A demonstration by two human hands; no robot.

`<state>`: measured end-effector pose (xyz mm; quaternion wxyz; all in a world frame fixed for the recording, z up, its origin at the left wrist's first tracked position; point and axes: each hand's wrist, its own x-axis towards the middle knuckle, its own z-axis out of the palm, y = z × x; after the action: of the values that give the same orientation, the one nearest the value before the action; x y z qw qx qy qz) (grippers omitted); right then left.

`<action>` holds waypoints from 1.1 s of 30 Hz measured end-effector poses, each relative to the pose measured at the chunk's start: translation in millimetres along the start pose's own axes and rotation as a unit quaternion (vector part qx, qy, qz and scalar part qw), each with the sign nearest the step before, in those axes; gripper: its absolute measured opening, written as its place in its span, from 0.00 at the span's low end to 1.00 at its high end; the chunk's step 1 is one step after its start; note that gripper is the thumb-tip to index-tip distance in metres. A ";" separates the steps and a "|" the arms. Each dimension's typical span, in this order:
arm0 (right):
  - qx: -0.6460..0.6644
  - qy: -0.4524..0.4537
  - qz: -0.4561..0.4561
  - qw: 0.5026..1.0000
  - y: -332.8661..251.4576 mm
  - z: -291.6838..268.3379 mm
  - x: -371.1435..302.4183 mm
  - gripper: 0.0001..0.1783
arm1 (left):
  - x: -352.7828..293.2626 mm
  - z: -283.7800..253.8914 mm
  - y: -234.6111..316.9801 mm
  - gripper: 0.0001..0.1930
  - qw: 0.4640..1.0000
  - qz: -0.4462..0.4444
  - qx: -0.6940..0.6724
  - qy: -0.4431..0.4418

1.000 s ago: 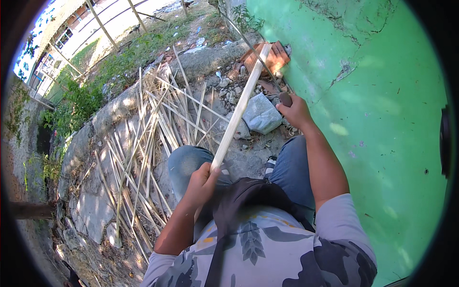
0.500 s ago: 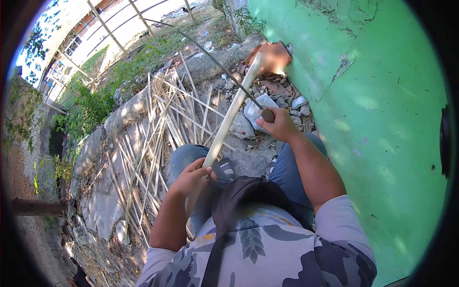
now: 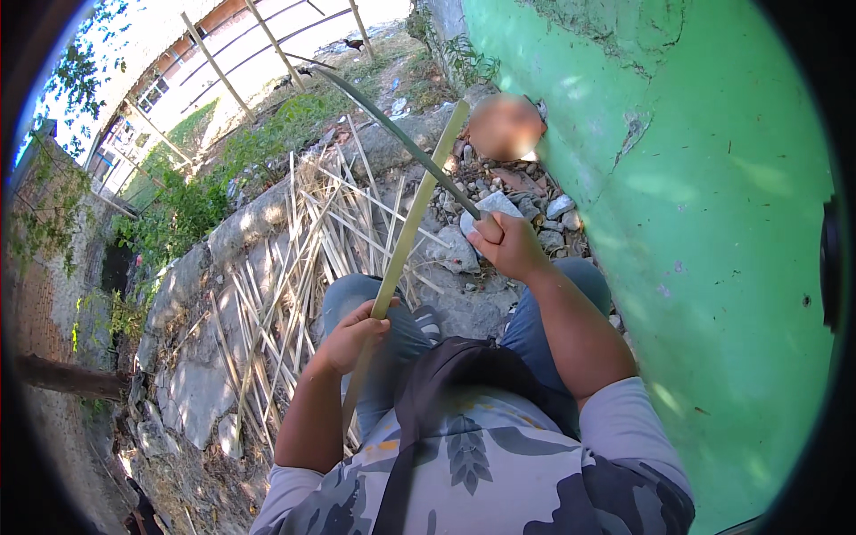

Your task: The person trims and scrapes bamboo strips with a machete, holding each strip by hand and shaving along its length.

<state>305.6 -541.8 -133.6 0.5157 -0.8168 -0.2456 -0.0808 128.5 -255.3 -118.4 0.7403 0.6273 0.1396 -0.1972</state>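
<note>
Holding strip (image 3: 410, 234) crossed by blade (image 3: 392, 131)

Clasping the strip low in the left hand (image 3: 355, 334), aimed lengthwise forward and slightly right. Farther out, gripping the handle (image 3: 489, 228) in the right hand (image 3: 514, 250), pointing the blade forward-left across the strip's upper half.

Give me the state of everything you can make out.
Left hand: grip closed around the held strip.
Right hand: grip closed on the knife.
Held strip: slanted, crossing the blade; contact unclear.
Knife: blade bare, pointing away from the person.
Loose strips: criss-crossed on the ground.
Green wall: cracked, surface damaged in patches.
</note>
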 end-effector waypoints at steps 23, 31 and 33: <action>-0.200 -0.195 -0.103 0.955 12.6 41.8 -8.1 0.11 | 32.9 16.7 -16.9 0.14 0.939 0.014 0.331 0.087; -0.168 -0.139 -0.008 0.976 41.4 43.9 10.1 0.12 | 37.2 6.5 -16.7 0.15 0.953 0.006 0.290 0.085; -0.159 -0.153 -0.023 0.975 33.0 49.1 4.1 0.12 | 38.4 7.7 -17.0 0.15 0.953 -0.005 0.292 0.087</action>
<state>319.2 -508.6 -180.9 0.3337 -0.8852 -0.3241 -0.0049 154.2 -269.7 -149.4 0.5092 0.8299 0.1429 -0.1777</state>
